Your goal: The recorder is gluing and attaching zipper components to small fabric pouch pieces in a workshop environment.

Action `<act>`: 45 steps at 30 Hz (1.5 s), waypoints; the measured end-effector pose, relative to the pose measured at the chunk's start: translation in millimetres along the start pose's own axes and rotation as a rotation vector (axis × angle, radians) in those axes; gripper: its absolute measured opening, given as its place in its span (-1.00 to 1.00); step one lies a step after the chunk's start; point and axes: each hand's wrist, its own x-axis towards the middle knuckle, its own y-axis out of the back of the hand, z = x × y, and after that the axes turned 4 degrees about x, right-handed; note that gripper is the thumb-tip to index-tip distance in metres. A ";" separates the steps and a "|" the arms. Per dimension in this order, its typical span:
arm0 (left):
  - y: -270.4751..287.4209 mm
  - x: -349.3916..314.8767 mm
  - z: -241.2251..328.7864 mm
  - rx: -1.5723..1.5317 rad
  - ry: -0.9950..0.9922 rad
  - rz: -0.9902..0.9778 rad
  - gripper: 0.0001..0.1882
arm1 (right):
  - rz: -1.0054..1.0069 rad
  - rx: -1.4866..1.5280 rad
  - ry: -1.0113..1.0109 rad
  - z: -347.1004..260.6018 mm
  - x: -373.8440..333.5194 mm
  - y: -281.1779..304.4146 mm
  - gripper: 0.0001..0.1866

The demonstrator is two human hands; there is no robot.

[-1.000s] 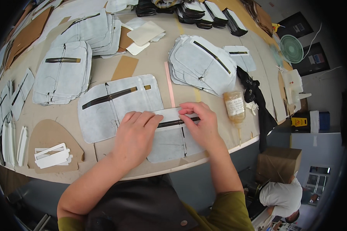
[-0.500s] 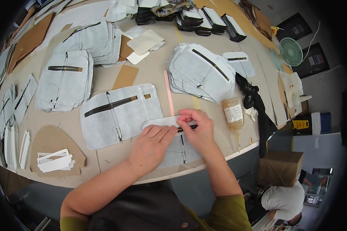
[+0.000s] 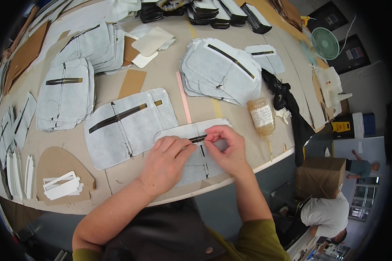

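Observation:
A grey-white panel (image 3: 188,129) with rounded corners lies at the table's front edge, with a narrow dark strip (image 3: 199,139) running across it. My left hand (image 3: 164,162) rests over the panel's left part, thumb and forefinger closed at the strip's left end. From the right, my right hand (image 3: 226,145) pinches the strip's other end between thumb and fingertips. A short stretch of the strip shows between my hands; the rest is under my fingers. Just left of it lies a larger grey-white panel (image 3: 137,139) bearing a long dark strip and a smaller one.
A bottle of amber liquid (image 3: 262,117) lies to the right, its nozzle toward me, beside a black cloth (image 3: 293,111). Stacked panels (image 3: 196,65) lie beyond, with another stack (image 3: 63,102) at left. White frames (image 3: 63,186) lie on brown card (image 3: 59,161). A person (image 3: 324,215) sits at right.
The view has shifted slightly. My right hand has moved a little to the right, away from my left. More of the dark strip and the panel's far edge now shows.

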 end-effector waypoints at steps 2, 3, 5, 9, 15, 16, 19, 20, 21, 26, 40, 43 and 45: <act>0.5 -0.9 0.8 0.019 0.020 -0.042 -0.64 | -0.002 -0.009 0.000 1.1 0.7 -0.9 -0.71; 0.2 -0.7 0.9 0.037 0.010 -0.052 -0.65 | -0.007 -0.057 0.006 0.8 1.3 -0.9 -0.70; -0.5 -2.2 1.4 0.055 0.005 -0.064 -0.65 | -0.017 -0.100 0.010 -0.8 2.2 -1.7 -0.70; -5.6 -4.2 0.8 0.014 0.014 -0.043 -0.61 | -0.009 -0.149 0.049 -4.7 3.6 -2.2 -0.69; -5.6 -4.7 -0.7 0.033 0.018 -0.053 -0.58 | 0.140 -0.178 0.038 10.7 -6.1 9.6 -0.63; -5.1 -4.5 -0.8 0.035 0.023 -0.061 -0.58 | 0.201 -0.220 -0.021 12.8 -8.4 12.2 -0.61; -3.1 -2.1 0.3 0.023 0.030 -0.056 -0.59 | 0.217 -0.230 -0.020 16.9 -11.7 16.6 -0.58; -2.6 -1.8 0.6 0.019 0.024 -0.057 -0.59 | 0.224 -0.234 -0.021 16.7 -11.3 17.0 -0.58; -2.0 -1.8 1.0 0.018 0.036 -0.056 -0.61 | 0.226 -0.243 0.007 16.6 -9.5 16.2 -0.57; -0.8 1.0 2.9 0.017 0.057 -0.063 -0.66 | 0.216 -0.259 0.000 12.6 -5.5 16.9 -0.50; 2.3 1.0 4.7 0.031 0.085 -0.062 -0.55 | 0.192 -0.181 -0.024 13.2 -7.1 24.8 -0.51; 0.7 2.7 3.2 0.040 0.053 -0.037 -0.52 | 0.205 -0.176 -0.047 14.8 -6.3 25.0 -0.54; 0.6 3.2 2.8 0.041 0.057 -0.043 -0.51 | 0.212 -0.176 -0.053 13.5 -5.7 25.0 -0.55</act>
